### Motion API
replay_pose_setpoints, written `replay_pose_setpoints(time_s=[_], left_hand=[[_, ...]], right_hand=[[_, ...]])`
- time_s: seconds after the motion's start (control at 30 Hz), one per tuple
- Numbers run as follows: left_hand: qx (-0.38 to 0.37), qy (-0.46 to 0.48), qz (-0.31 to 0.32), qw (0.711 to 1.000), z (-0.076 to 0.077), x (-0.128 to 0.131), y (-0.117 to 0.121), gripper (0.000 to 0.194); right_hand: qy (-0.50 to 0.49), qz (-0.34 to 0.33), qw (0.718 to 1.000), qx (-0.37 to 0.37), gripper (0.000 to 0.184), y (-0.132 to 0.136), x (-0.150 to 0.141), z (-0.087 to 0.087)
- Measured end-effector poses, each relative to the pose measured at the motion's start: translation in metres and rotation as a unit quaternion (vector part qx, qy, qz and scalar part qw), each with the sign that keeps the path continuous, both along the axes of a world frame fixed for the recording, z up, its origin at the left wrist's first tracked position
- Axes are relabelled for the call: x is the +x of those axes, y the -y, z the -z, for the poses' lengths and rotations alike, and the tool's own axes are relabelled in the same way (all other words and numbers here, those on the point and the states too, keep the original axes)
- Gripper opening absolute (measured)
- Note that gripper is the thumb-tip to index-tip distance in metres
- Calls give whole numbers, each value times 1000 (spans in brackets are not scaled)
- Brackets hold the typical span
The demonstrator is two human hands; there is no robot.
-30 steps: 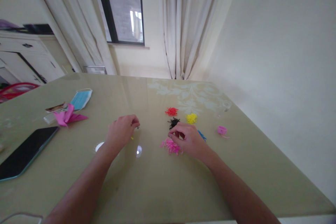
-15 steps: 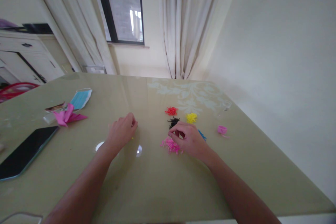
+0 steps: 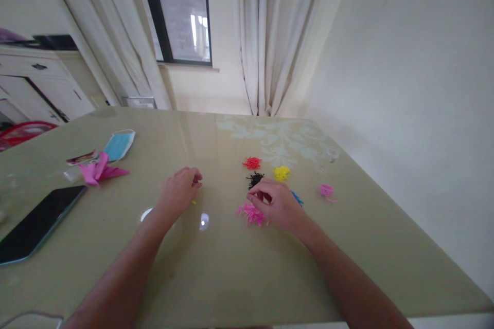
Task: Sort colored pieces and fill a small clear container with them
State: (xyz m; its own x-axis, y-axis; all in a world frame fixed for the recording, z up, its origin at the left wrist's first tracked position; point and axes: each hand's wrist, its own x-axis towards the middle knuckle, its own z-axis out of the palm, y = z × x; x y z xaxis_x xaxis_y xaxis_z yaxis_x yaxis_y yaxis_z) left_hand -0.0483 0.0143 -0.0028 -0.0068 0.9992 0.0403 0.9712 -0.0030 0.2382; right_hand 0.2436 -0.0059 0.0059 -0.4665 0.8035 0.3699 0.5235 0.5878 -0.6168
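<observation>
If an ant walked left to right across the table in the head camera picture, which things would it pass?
Flat black teal-edged phone, pink folded pointy shape, tiny yellow bit, pile of thin red strands, pile of thin yellow strands, thin blue strands, small pink looped thing.

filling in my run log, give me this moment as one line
left hand: near yellow piece | right hand: by pink pile, black pile | beyond: red pile, yellow pile

Bare left hand [image 3: 179, 191] and right hand [image 3: 280, 206], slim wrists [image 3: 159, 221], bare tapering forearms [image 3: 125, 264]
</observation>
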Motion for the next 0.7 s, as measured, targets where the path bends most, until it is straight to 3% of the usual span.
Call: replay_pose_setpoints(time_s=[0.33,0.7], left_hand=[[4,23,-10,1000,-8,1,1,30],[-7,7,-47,999,-7,2,0,25]], right_hand=[[4,-3,1000,1,10,0,1,1],[2,-1,1000,1,10,1,0,-1]])
